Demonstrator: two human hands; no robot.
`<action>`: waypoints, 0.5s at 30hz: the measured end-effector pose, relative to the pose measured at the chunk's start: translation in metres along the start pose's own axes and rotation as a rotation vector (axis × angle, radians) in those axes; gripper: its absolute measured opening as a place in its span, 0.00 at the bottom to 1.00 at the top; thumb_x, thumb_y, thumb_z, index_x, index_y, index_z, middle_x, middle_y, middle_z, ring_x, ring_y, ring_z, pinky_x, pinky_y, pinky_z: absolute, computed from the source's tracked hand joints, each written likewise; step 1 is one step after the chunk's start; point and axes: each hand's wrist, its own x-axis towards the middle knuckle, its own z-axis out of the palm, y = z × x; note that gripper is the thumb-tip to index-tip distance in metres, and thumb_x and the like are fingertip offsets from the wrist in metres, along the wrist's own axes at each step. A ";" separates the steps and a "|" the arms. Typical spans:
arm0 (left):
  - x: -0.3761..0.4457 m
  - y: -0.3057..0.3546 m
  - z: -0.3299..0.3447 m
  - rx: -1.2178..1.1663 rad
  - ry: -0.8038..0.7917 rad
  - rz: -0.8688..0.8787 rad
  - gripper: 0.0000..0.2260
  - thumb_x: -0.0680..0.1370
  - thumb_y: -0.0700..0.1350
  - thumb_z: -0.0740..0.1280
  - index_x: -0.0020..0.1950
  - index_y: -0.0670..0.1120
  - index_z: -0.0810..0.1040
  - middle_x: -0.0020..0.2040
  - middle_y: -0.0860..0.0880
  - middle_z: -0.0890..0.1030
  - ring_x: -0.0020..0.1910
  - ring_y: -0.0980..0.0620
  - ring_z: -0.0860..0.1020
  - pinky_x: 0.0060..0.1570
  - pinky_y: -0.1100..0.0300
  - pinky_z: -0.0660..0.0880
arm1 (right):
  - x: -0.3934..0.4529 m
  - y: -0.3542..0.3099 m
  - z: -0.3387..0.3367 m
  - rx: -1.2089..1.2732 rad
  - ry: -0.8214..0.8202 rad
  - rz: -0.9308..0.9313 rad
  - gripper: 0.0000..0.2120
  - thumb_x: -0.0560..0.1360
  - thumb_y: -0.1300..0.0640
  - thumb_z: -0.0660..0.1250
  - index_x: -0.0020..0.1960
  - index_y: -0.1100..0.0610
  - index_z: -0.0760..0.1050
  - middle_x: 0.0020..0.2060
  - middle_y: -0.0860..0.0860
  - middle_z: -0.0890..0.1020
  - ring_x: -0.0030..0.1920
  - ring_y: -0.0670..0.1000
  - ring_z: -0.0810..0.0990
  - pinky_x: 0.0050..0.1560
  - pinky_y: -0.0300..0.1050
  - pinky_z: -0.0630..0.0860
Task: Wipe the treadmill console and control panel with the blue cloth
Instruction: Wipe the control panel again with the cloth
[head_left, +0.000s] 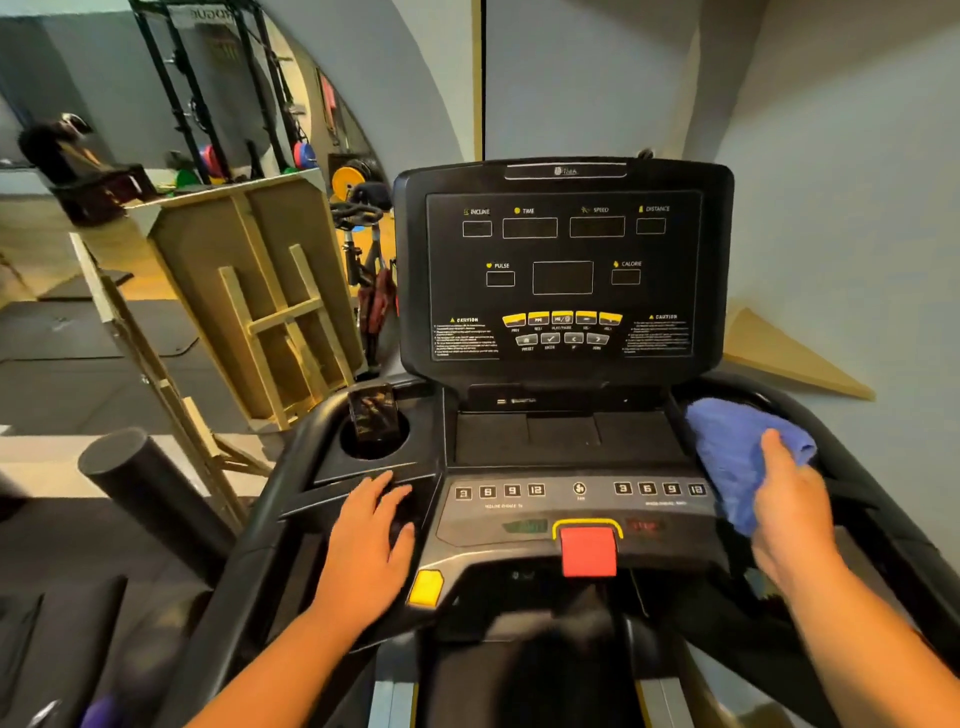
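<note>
The right hand (789, 499) pressed the bunched blue terry cloth (737, 452) against the black treadmill console's (563, 260) right tray; the left hand (374, 525) rested flat, empty. Overlapping strokes toward the grey control panel (576, 506), skirting the red stop key (588, 551), seemed wisest.

Right hand (792, 512): fingers hidden under cloth (737, 457). Caution text (465, 340) on console: too small to read. Dark object (371, 415) in cup holder: identity unclear. Purple item (101, 712) at bottom edge: cut off, blurred.
</note>
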 end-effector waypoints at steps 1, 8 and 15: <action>-0.011 -0.003 0.001 -0.032 -0.001 0.000 0.19 0.80 0.47 0.69 0.70 0.49 0.77 0.75 0.50 0.70 0.77 0.48 0.65 0.77 0.47 0.63 | -0.009 0.001 -0.009 -0.027 0.025 -0.014 0.26 0.83 0.45 0.56 0.68 0.65 0.72 0.54 0.64 0.78 0.50 0.62 0.78 0.55 0.54 0.72; -0.039 -0.008 0.005 -0.115 -0.210 -0.197 0.11 0.84 0.50 0.59 0.54 0.52 0.81 0.53 0.52 0.80 0.55 0.50 0.78 0.57 0.49 0.75 | -0.051 0.055 -0.006 -0.645 -0.055 -0.650 0.20 0.85 0.54 0.51 0.73 0.61 0.67 0.52 0.59 0.79 0.55 0.62 0.77 0.51 0.51 0.68; -0.032 0.000 -0.005 0.084 -0.465 -0.141 0.19 0.87 0.53 0.50 0.62 0.51 0.81 0.60 0.45 0.84 0.57 0.44 0.81 0.60 0.47 0.76 | -0.114 0.115 0.086 -1.079 -0.255 -0.837 0.30 0.83 0.42 0.49 0.80 0.55 0.58 0.80 0.56 0.59 0.80 0.62 0.53 0.78 0.60 0.50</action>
